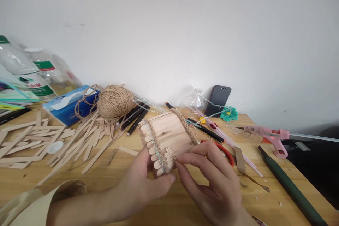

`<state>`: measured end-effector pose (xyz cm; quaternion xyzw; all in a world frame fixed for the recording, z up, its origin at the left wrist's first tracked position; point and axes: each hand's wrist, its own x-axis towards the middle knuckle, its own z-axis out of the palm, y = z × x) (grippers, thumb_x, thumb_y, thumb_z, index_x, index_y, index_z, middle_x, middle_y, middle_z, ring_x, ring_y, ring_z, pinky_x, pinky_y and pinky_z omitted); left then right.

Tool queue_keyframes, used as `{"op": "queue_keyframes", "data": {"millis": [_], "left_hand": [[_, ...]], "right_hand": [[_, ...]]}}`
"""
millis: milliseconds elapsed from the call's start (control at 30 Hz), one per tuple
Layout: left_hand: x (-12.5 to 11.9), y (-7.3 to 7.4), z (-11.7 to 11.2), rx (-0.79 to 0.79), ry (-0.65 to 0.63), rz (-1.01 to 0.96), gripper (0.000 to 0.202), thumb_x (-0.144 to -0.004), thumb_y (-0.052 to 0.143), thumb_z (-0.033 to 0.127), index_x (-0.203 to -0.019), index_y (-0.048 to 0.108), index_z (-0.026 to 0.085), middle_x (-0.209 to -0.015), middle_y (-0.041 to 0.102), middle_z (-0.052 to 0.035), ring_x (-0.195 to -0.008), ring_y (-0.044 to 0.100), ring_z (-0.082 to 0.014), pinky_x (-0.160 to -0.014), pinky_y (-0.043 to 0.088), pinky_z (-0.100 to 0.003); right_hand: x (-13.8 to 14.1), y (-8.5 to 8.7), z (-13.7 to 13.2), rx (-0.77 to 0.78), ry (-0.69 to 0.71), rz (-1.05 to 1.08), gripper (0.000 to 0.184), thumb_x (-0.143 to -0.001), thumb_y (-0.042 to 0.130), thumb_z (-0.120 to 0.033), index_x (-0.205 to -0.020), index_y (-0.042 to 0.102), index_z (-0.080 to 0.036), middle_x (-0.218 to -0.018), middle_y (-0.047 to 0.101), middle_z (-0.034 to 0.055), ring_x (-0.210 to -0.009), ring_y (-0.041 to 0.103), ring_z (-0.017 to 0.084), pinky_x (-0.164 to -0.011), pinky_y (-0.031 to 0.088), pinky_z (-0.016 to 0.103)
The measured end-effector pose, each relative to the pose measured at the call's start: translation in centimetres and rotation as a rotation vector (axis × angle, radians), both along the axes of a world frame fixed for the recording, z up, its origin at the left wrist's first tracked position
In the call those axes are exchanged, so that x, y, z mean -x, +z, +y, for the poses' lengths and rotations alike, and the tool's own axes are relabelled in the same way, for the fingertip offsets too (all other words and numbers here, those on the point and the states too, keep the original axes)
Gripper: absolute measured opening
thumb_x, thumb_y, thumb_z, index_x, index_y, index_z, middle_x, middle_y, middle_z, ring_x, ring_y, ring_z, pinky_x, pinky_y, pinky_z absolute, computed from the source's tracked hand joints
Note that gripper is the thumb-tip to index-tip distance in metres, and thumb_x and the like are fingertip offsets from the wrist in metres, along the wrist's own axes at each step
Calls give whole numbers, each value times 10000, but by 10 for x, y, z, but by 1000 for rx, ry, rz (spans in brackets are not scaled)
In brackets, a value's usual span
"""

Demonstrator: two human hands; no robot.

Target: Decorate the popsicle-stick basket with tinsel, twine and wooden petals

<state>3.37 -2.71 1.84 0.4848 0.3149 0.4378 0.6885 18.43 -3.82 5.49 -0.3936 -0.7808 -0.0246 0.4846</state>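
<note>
Tilted above the table is a container built of wooden craft sticks [169, 132], with braided twine bands along both its ends. Silvery-green tinsel runs along the nearer band. My left hand [141, 183] grips the container from the left, its thumb across the near end. A small wooden flower [169, 154] lies against the side of the container, close to that band. The thumb and index finger of my right hand [212, 180] pinch at the flower's right edge. Whether a twine end is also between those fingertips is too small to tell.
Loose craft sticks [90, 137], a twine ball [113, 100] and a blue tissue pack [76, 109] cover the left. Behind stand a phone [218, 99] and a teal flower [229, 113]. A pink glue gun [272, 136] and green-handled tool [288, 183] lie right.
</note>
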Motion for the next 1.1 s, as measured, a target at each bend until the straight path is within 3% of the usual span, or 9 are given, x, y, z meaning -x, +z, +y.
{"op": "queue_keyframes", "data": {"millis": [133, 367, 533, 700, 867, 1100], "left_hand": [[1, -3, -1, 6, 8, -7, 344, -726, 686, 175, -1030, 595, 307, -898, 692, 63, -882, 637, -118, -762, 495, -168], [2, 1, -1, 41, 80, -6, 373, -671, 696, 128, -1015, 623, 252, -915, 711, 6, -872, 643, -176, -773, 504, -245], [5, 3, 3, 57, 70, -79, 361, -646, 730, 229, -995, 638, 226, -947, 720, -30, -940, 640, -241, -811, 507, -319], [1, 11, 2, 228, 157, -86, 350, -649, 724, 258, -982, 645, 186, -925, 726, -44, -903, 649, -242, -768, 522, -319], [-4, 20, 1, 195, 164, -91, 343, -642, 701, 218, -981, 661, 181, -883, 737, -36, -863, 664, -229, -793, 519, -315], [-2, 21, 0, 281, 196, -83, 505, -609, 717, 235, -1097, 603, 172, -912, 736, -56, -891, 661, -251, -749, 532, -314]], "right_hand": [[1, 2, 0, 18, 7, 25, 157, -733, 607, -46, -782, 615, -195, -657, 581, -1, -602, 556, 112, -523, 472, 237], [-3, 3, 1, 62, 51, 10, 111, -753, 608, -60, -774, 651, -160, -663, 597, 17, -601, 549, 117, -529, 459, 239], [-5, -1, -1, 12, 26, -106, 98, -770, 606, -75, -777, 651, -162, -663, 596, 23, -598, 511, 121, -536, 427, 247], [-4, -4, -3, 17, 41, -127, 99, -802, 585, -100, -800, 650, -175, -667, 588, 16, -589, 492, 115, -526, 418, 239], [-5, -7, -2, 49, 65, -40, 77, -768, 630, -84, -801, 624, -153, -710, 582, 25, -635, 526, 121, -552, 456, 242], [-4, -4, -3, 68, 59, -29, 99, -756, 631, -84, -801, 631, -173, -705, 578, 14, -631, 537, 112, -555, 469, 231]]}}
